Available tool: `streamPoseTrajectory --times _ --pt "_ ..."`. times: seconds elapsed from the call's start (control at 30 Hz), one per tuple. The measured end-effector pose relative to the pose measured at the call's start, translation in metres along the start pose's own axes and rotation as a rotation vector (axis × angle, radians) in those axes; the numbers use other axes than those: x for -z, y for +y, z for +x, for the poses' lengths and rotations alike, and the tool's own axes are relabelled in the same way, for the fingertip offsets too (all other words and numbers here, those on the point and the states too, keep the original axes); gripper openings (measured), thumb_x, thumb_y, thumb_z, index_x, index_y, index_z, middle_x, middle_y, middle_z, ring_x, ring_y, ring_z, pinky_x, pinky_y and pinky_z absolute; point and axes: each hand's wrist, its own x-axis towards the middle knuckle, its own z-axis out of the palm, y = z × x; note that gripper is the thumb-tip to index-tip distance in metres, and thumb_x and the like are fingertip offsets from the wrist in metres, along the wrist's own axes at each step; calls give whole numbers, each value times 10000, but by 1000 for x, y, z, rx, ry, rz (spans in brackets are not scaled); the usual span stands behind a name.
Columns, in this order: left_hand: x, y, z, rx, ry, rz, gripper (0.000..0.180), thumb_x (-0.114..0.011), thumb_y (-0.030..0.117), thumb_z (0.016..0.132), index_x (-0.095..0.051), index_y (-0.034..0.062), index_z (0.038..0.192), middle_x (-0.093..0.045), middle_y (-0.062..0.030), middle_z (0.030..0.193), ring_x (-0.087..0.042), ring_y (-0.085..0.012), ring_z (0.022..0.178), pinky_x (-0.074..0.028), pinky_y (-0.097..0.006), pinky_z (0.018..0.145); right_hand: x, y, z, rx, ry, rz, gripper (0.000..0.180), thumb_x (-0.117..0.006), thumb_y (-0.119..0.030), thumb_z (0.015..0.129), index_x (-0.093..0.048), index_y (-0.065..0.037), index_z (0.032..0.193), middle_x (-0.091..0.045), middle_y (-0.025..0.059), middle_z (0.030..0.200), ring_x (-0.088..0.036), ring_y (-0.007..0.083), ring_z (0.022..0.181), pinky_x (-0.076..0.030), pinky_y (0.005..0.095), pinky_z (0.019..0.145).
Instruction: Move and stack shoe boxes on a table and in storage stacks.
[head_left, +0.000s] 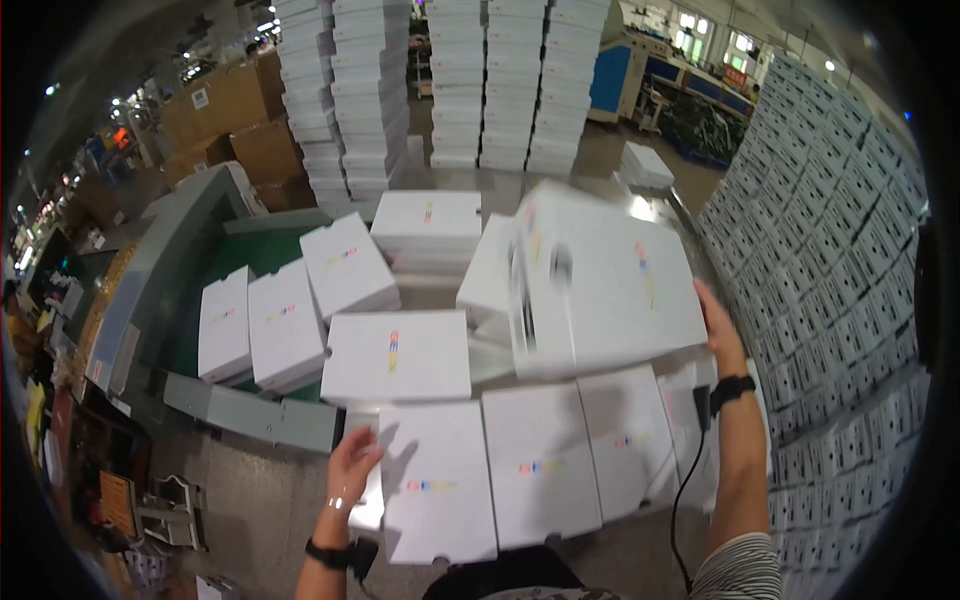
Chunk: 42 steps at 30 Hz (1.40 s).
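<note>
We grip a white box (608, 285) by its right edge with our right hand (716, 318), left hand (353, 462) loosely spread beside the near-left box (438, 510).

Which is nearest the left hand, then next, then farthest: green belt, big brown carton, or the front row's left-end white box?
From the left hand, head view:
1. White box: just right
2. Green belt: ahead, leftward
3. Brown carton: farther back, left

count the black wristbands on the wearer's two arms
2: left wristband below the left hand, right wristband below the right hand; neither is hidden.
</note>
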Motion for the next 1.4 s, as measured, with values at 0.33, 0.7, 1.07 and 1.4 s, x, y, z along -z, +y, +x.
streamPoseTrajectory --times 0.33,0.7,1.07,1.4 --pt "-126 -38 -64 235 -580 -196 677 -593 297 791 -260 41 1322 -370 -182 1277 -378 -192 1166 -311 -284 952 -92 197 -240 -272 118 -208 373 -547 -308 813 -532 -18 1046 -570 64 923 -535 138 803 -457 278 689" --pt "-127 67 -65 344 -573 -482 566 -509 311 794 -320 35 1250 -479 -118 1100 -473 -208 1024 -399 -328 848 -160 119 -289 -189 -132 201 478 -513 -313 808 -434 -3 1163 -518 108 1113 -506 201 1007 -401 360 851" --pt "-149 138 -83 -5 -618 -463 646 -504 282 773 -232 79 1323 -380 -97 1261 -366 -201 1157 -296 -319 953 -146 59 -304 95 -86 140 472 -524 -321 792 -464 16 1117 -543 114 1059 -527 187 973 -421 303 828" --pt "-174 162 -89 -17 -636 -478 575 -499 320 770 -334 74 1263 -450 -95 1175 -457 -214 1067 -389 -341 859 -132 35 -320 205 -49 94 520 -537 -372 769 -479 24 1103 -532 132 1061 -523 195 958 -414 286 817"
